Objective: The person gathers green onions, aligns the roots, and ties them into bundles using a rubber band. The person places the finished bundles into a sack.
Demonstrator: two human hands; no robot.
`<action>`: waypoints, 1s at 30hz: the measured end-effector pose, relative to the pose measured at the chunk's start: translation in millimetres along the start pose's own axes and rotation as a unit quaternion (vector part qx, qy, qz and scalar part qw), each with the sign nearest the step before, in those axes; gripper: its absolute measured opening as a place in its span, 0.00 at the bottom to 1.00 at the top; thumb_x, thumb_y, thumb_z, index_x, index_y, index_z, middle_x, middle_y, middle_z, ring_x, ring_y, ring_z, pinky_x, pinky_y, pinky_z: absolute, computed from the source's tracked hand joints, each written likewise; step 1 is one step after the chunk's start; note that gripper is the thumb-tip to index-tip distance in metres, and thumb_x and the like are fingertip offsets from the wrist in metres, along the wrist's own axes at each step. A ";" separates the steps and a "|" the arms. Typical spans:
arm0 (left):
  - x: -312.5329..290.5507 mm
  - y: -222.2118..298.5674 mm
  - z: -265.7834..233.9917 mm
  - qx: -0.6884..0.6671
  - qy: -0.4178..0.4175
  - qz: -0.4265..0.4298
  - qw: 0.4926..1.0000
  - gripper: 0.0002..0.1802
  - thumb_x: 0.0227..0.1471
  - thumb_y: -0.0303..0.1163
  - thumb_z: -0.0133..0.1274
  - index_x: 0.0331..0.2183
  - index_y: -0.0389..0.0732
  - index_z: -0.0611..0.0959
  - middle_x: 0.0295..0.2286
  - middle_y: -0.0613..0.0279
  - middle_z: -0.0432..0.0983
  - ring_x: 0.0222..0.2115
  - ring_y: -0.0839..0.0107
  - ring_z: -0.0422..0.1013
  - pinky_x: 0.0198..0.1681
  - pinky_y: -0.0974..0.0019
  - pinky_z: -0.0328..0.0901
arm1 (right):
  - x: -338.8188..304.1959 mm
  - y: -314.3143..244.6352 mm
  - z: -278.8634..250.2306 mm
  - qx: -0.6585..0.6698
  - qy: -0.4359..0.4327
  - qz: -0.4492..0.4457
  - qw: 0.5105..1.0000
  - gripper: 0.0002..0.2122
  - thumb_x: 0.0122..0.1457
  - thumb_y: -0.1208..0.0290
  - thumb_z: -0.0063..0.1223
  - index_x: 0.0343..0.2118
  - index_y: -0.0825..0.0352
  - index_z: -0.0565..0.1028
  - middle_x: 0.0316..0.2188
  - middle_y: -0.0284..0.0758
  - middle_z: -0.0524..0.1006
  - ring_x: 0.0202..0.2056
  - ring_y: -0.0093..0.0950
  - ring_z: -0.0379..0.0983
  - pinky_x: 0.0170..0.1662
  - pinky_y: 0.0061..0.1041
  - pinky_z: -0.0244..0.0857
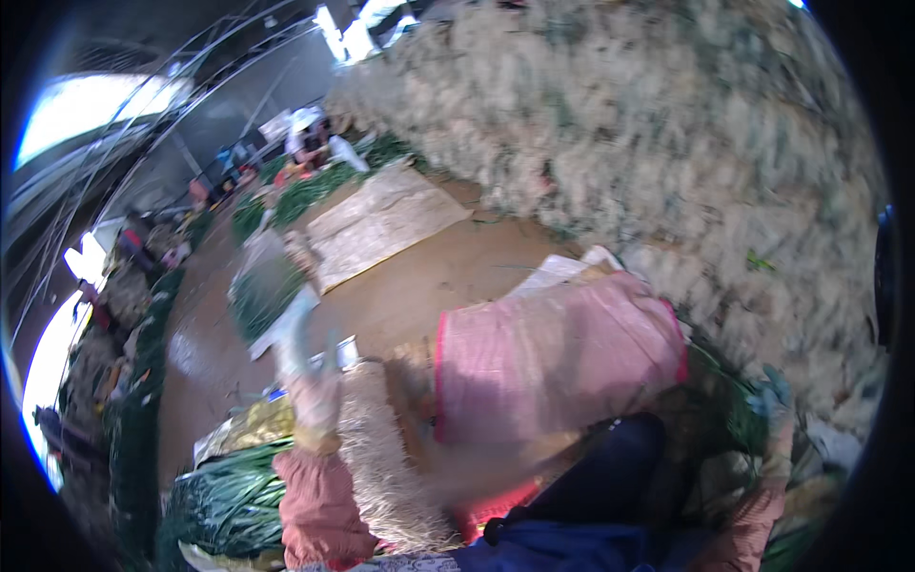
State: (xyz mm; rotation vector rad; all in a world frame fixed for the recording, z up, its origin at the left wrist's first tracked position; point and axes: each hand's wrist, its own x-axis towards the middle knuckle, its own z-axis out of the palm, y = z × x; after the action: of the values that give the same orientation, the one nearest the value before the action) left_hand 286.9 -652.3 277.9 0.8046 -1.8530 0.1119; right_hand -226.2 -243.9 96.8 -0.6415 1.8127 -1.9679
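My left hand [313,386], in a pale glove with blue-green fingers, is raised over the ground at left of centre. Its fingers look stretched out and apart, though motion smears them, and I see nothing held. Below it, long green stalks [233,500] lie beside a strip of pale, root-like fibres [381,439]. My right hand [777,410], gloved alike, is at the far right beside more green stalks [739,405]. Blur hides how its fingers are set and whether they grip any stalks. A pink woven sack [562,353] lies flat in front of me, between my hands.
A tall heap of pale, root-like bundles [629,133] rises along the right. Farther off lies a beige woven sheet [381,219] on the brown floor [410,272]. A person in a white hat [305,133] is among green stalks at the back. A dark green row [138,429] runs along the left.
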 end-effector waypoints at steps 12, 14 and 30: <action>-153.5 508.6 249.1 -0.510 -0.561 0.451 0.471 0.22 0.50 0.31 0.55 0.48 0.38 0.73 0.45 0.55 0.70 0.44 0.63 0.68 0.48 0.64 0.63 | -503.6 -37.8 -192.1 0.053 0.690 0.131 0.710 0.16 0.58 0.67 0.47 0.48 0.67 0.68 0.35 0.38 0.78 0.31 0.26 0.76 0.34 0.26 0.69; -190.2 582.0 273.7 -0.512 -0.639 0.462 0.340 0.22 0.50 0.34 0.55 0.48 0.40 0.74 0.44 0.56 0.71 0.44 0.64 0.68 0.48 0.64 0.63 | -511.3 -40.5 -178.3 0.038 0.731 0.122 0.670 0.16 0.58 0.66 0.47 0.48 0.67 0.68 0.36 0.39 0.78 0.32 0.26 0.76 0.36 0.25 0.70; -558.0 627.5 314.4 -0.581 -0.738 0.044 0.340 0.10 0.51 0.27 0.52 0.37 0.39 0.74 0.25 0.68 0.71 0.21 0.81 0.64 0.24 0.75 0.62 | -330.3 58.3 -184.9 -0.249 0.410 0.532 0.698 0.23 0.51 0.55 0.56 0.43 0.69 0.73 0.38 0.45 0.77 0.40 0.35 0.75 0.47 0.31 0.67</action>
State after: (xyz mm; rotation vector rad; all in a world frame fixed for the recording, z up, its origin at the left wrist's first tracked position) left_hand -204.7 -41.2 -156.6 -0.6991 -2.5210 -2.3864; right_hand -62.3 89.8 4.4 1.1922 2.3277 -0.8991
